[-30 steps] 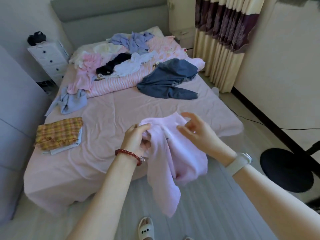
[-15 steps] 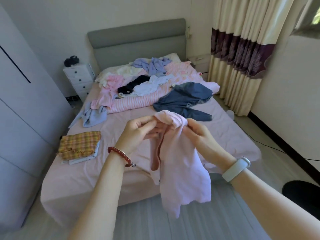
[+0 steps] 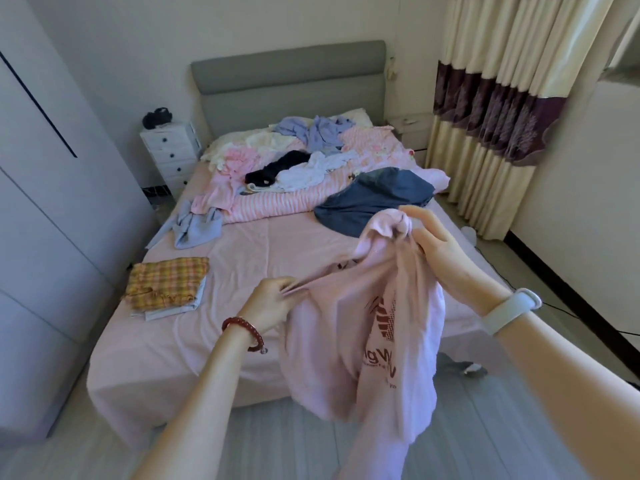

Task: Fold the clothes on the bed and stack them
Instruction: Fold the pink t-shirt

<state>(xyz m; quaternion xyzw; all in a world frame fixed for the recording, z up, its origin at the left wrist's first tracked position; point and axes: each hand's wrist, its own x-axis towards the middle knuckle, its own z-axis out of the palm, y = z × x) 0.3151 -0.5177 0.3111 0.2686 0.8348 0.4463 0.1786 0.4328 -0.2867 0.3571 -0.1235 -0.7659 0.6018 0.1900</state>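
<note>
A: Hands first. What is held?

B: A pale pink T-shirt [image 3: 363, 327] is held up in the air over the foot of the bed [image 3: 145, 351]. One edge is pinched by the left hand [image 3: 273, 303], fingers curled round a stretched fold. A bunched part at the top is gripped by the right hand [image 3: 433, 244], raised higher and further out. Dark red print is seen on the shirt front; the lettering is only partly readable. The lower part is left hanging down below the mattress edge.

A: Wrists?

B: A red bead bracelet [image 3: 244, 329] is worn on the left, a white band [image 3: 509, 311] on the right.

A: Anything folded yet?

B: A small stack is seen near the left edge of the bed: a yellow plaid piece [image 3: 166, 282] laid on top of a pale folded item [image 3: 173, 306]. It lies well apart from the shirt.

A: Unfolded pile?

B: Spread across the head end. A blue denim garment [image 3: 374, 199] is lying nearest the right hand, a black item [image 3: 277, 168] and white clothes [image 3: 308, 171] are in the middle, lilac garments [image 3: 318, 129] near the pillow, pink pieces [image 3: 235, 164] to the left, and a light blue garment [image 3: 197, 225] at the left edge.

A: Surroundings?

B: A grey headboard [image 3: 287, 71], a white drawer unit [image 3: 169, 150] beside it, and striped curtains [image 3: 498, 98] on the right are noted.
</note>
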